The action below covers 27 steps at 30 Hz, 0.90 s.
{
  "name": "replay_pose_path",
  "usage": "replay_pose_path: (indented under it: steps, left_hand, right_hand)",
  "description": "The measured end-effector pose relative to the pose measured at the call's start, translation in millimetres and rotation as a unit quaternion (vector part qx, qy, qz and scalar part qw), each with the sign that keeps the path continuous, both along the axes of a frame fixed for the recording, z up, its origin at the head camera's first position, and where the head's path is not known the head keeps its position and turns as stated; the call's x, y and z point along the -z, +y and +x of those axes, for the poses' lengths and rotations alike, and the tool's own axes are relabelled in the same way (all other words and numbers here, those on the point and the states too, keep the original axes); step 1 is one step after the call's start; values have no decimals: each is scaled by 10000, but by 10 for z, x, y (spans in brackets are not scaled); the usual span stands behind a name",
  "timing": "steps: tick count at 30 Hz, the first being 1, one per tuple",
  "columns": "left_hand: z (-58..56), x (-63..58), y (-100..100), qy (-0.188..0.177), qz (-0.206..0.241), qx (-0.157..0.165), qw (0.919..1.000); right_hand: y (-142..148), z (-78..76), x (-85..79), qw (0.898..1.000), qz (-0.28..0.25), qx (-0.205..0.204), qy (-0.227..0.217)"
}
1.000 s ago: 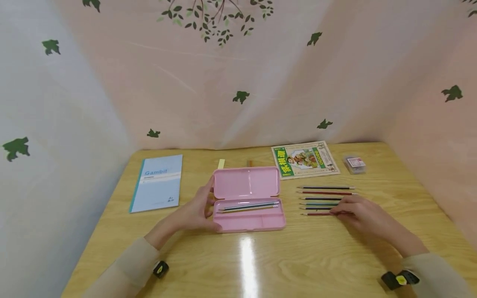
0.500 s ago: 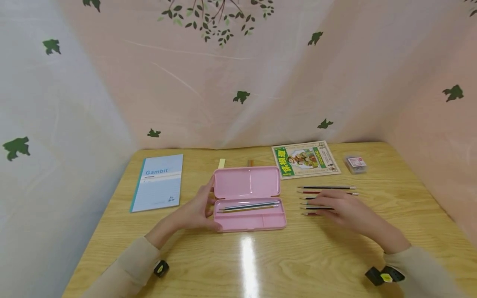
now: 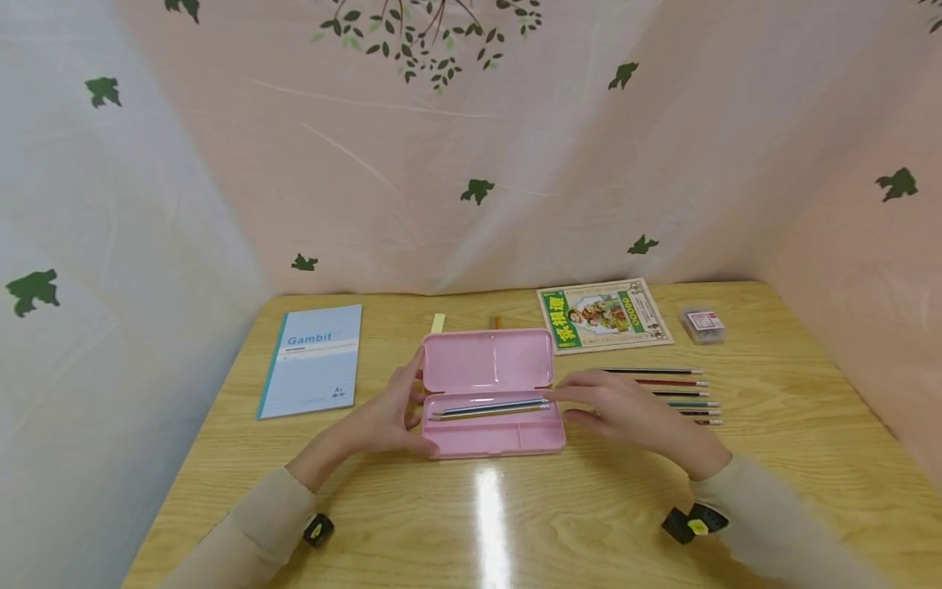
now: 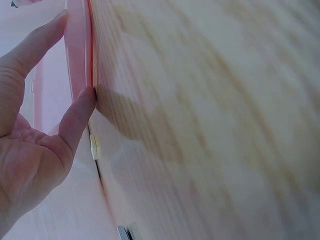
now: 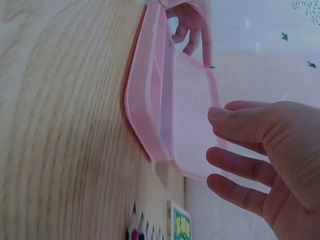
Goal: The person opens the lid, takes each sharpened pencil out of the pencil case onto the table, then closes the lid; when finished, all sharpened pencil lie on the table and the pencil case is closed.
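A pink pencil case [image 3: 471, 443] lies with its lid [image 3: 459, 360] raised. Several pencils [image 3: 489, 409] rest in its long compartment. My left hand [image 3: 383, 419] holds the case at its left end, thumb at the near corner and fingers by the lid. In the left wrist view, two fingertips touch the pink edge. At the case's right end hovers my right hand [image 3: 625, 409], its fingers loosely bent; nothing shows between them in the right wrist view [image 5: 275, 150]. Several pencils [image 3: 673, 383] lie in a row on the table, partly hidden behind the right hand.
A blue notebook [image 3: 312, 360] lies at the left, and an illustrated booklet [image 3: 603, 316] at the back right. Beside it stands a small clear box [image 3: 702, 325]. A yellow strip [image 3: 437, 322] and a small brown item [image 3: 495, 322] sit behind the lid. Fabric walls border the table.
My right hand has moved left, from the row of pencils to the right end of the pencil case. The left hand and the case have stayed in place.
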<state>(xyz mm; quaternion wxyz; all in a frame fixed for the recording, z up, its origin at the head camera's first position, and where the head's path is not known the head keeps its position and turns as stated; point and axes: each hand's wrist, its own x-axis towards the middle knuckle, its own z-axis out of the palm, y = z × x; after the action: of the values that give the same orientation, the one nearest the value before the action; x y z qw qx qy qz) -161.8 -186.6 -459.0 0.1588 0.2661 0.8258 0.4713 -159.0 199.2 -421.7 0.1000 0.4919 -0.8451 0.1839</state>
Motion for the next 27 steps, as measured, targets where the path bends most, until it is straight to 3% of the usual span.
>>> replay_pose_path:
  steps: [6,16,23,27]
  left_hand:
    - [9,-19,-1,-16,-70,-27,10000]
    - [16,-28,-1,35,-137,-57,9999]
    - [40,-55,22,-196,327,45,9993]
    - [45,-55,20,-206,329,18,9992]
  right_hand:
    - [-286,-73,51,9995,141,-117,-258]
    - [-597,-107,85,9958,673,185,-590]
    - [-703,-119,184,9972,691,-22,-297]
    - [-727,-128,215,9977,609,-28,-288]
